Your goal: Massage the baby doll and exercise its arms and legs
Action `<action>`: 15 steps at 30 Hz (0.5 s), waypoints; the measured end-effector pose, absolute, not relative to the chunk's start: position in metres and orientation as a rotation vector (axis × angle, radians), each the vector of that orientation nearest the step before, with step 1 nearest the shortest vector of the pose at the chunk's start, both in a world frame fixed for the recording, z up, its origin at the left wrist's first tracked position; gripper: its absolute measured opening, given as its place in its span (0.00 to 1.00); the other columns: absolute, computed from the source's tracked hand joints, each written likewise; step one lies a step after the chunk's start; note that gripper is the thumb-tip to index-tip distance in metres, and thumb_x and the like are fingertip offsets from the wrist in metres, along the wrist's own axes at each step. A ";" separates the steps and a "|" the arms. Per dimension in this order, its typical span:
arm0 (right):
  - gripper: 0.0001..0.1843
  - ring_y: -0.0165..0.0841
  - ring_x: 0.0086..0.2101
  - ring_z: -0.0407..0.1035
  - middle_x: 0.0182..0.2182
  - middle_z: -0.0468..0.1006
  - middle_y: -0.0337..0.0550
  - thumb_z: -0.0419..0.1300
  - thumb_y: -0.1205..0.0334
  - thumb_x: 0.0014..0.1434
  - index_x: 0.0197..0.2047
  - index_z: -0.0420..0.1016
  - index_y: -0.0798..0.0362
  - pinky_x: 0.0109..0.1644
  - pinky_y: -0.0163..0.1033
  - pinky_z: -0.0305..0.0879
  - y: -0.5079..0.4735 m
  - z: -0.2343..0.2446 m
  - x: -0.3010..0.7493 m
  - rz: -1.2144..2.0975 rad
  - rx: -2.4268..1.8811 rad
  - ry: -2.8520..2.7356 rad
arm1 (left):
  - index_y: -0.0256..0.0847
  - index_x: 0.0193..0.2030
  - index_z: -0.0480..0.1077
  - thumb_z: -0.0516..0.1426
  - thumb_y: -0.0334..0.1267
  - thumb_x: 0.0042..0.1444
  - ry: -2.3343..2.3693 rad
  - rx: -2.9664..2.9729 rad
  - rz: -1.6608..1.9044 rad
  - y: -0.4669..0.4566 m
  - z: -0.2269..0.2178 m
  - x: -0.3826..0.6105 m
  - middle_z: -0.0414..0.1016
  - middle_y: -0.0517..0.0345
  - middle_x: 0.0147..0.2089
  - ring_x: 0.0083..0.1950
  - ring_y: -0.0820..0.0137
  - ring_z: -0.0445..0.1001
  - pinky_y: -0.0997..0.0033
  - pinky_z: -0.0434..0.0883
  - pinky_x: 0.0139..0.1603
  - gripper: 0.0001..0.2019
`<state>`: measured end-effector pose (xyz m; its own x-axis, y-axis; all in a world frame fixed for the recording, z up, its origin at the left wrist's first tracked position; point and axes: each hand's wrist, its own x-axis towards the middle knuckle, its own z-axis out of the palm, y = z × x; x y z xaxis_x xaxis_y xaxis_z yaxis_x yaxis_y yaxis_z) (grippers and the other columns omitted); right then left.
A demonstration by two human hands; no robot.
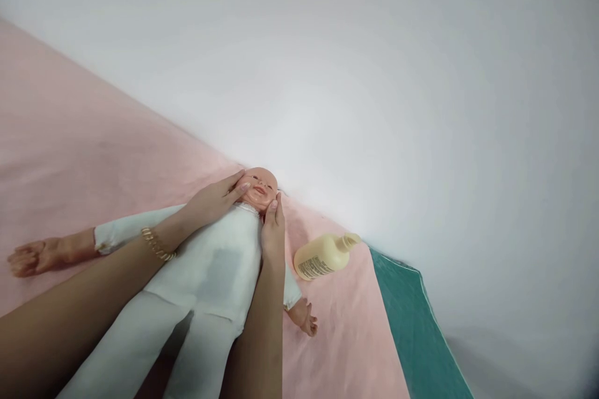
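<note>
While one doll (206,268) lies on the pink sheet (93,149), left hand (213,199) and right hand (272,232) — both open, fingers flat — touch its face; one bottle (322,255) lies nearby.

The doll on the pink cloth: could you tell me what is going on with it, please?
A person has both hands on a baby doll that lies face up on the pink cloth. The left hand and the right hand rest flat against either side of its head. A cream plastic bottle lies on its side beside the doll's arm.
</note>
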<state>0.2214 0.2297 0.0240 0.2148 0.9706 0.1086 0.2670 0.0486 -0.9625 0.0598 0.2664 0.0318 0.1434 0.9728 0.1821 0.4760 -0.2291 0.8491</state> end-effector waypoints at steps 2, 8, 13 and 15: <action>0.47 0.38 0.69 0.51 0.71 0.53 0.46 0.47 0.32 0.65 0.75 0.46 0.54 0.72 0.47 0.49 0.228 0.030 0.219 0.845 -1.486 -1.252 | 0.49 0.74 0.54 0.44 0.62 0.65 1.347 1.733 0.977 0.265 0.035 0.059 0.65 0.57 0.69 0.67 0.56 0.67 0.59 0.66 0.65 0.35; 0.54 0.39 0.66 0.59 0.69 0.59 0.47 0.63 0.41 0.58 0.76 0.39 0.51 0.69 0.46 0.56 0.224 0.036 0.213 0.897 -1.498 -1.242 | 0.48 0.73 0.55 0.55 0.60 0.57 1.305 1.701 0.970 0.267 0.033 0.060 0.66 0.55 0.68 0.63 0.55 0.71 0.64 0.71 0.59 0.39; 0.50 0.39 0.67 0.56 0.70 0.56 0.46 0.60 0.43 0.61 0.76 0.40 0.53 0.71 0.46 0.53 0.226 0.033 0.214 0.862 -1.502 -1.258 | 0.48 0.71 0.58 0.56 0.60 0.57 1.281 1.717 0.991 0.270 0.031 0.059 0.70 0.55 0.65 0.62 0.54 0.71 0.61 0.70 0.59 0.38; 0.50 0.38 0.69 0.53 0.71 0.54 0.46 0.58 0.41 0.62 0.76 0.40 0.54 0.72 0.45 0.50 0.225 0.033 0.215 0.864 -1.498 -1.269 | 0.47 0.71 0.58 0.55 0.61 0.57 1.262 1.719 0.992 0.270 0.031 0.059 0.69 0.53 0.65 0.63 0.53 0.70 0.60 0.69 0.60 0.38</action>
